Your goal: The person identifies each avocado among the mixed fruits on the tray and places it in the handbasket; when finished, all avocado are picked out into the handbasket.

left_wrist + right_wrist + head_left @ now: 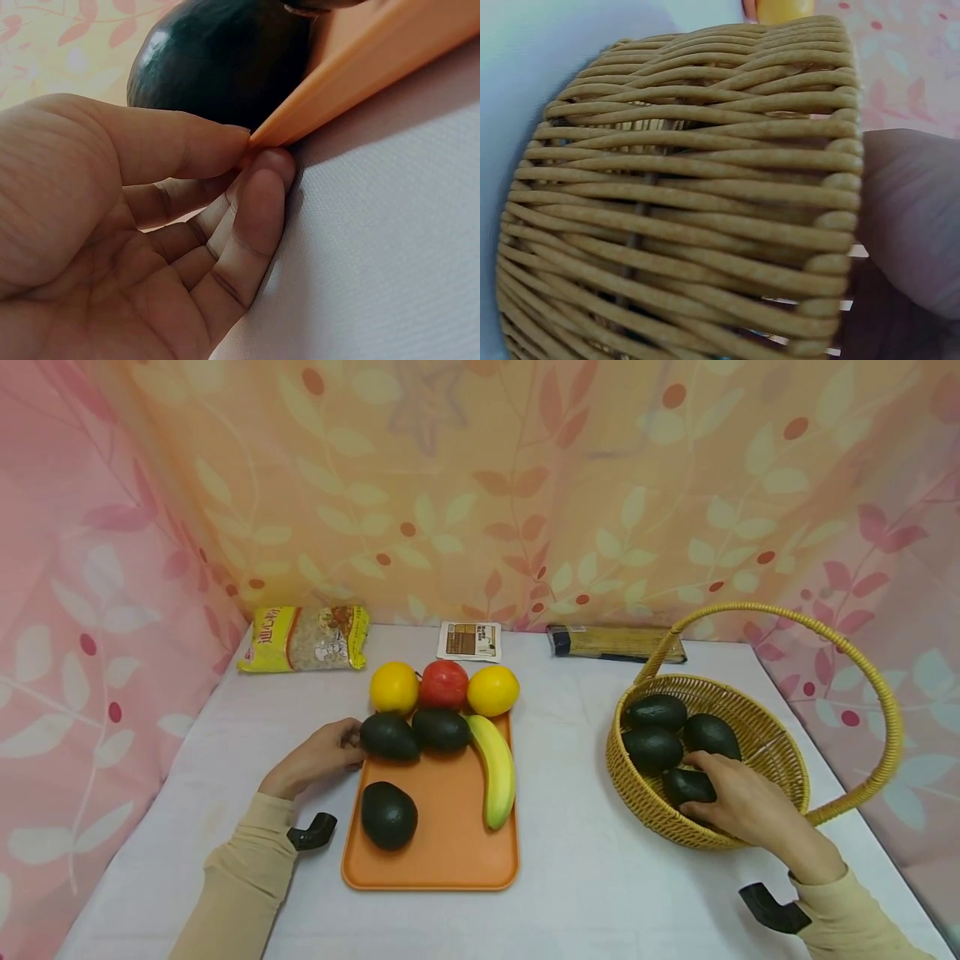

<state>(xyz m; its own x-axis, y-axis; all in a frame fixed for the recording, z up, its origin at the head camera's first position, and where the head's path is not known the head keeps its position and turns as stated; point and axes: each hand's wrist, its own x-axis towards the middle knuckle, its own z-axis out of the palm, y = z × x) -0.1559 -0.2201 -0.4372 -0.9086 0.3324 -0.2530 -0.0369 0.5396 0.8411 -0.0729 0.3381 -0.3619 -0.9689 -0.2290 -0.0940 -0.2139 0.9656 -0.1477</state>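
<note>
My left hand (322,758) pinches the left rim of an orange tray (442,860); in the left wrist view the thumb lies over the edge (330,90) and the fingers under it. Close above that grip lies an avocado (390,737). The tray also bears a second avocado (442,730), a third one nearer the front (389,815) and a banana (496,777). Inside the wicker basket (772,735), my right hand (738,797) grips an avocado (688,786) beside several others (654,749). In the right wrist view the basket wall (682,202) hides most of that hand.
At the tray's far end sit a red fruit (443,684) and two yellow fruits, left (393,687) and right (492,691). Behind stand a yellow food bag (307,639), a small printed packet (469,642) and a bundle of noodles (618,643). The basket's tall handle (862,664) arches rightward.
</note>
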